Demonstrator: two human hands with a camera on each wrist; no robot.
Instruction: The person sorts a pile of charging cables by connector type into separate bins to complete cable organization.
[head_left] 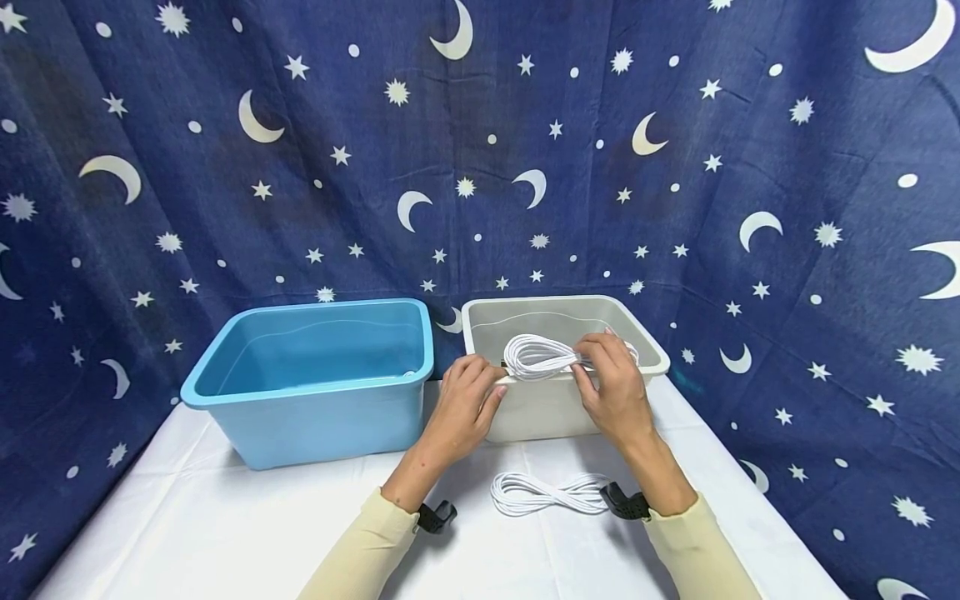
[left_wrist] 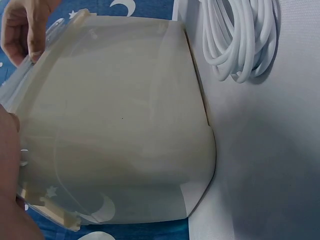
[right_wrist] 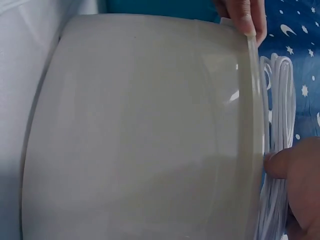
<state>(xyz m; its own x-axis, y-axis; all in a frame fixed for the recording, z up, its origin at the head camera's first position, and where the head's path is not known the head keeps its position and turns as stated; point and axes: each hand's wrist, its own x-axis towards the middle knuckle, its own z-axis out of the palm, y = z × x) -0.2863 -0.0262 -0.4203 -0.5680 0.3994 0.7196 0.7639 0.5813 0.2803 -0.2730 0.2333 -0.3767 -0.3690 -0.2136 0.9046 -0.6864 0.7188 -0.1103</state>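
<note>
My right hand (head_left: 617, 385) pinches a coiled white cable (head_left: 536, 357) at its tied-in middle, just above the near rim of a light grey bin (head_left: 536, 417). In the right wrist view the cable bundle (right_wrist: 282, 105) runs along the outer side of that rim, with the right thumb (right_wrist: 279, 164) against it. My left hand (head_left: 467, 404) grips the bin's near rim by its left corner, thumb in front and fingers over the edge. A second coiled white cable (head_left: 551, 493) lies on the table in front of the bin. The bin's floor is mostly hidden.
A larger blue bin (head_left: 315, 421) stands to the left of the grey one. Both are on a table with a white cloth (head_left: 225, 533). A dark blue curtain (head_left: 480, 125) with moons and stars hangs behind and at the sides.
</note>
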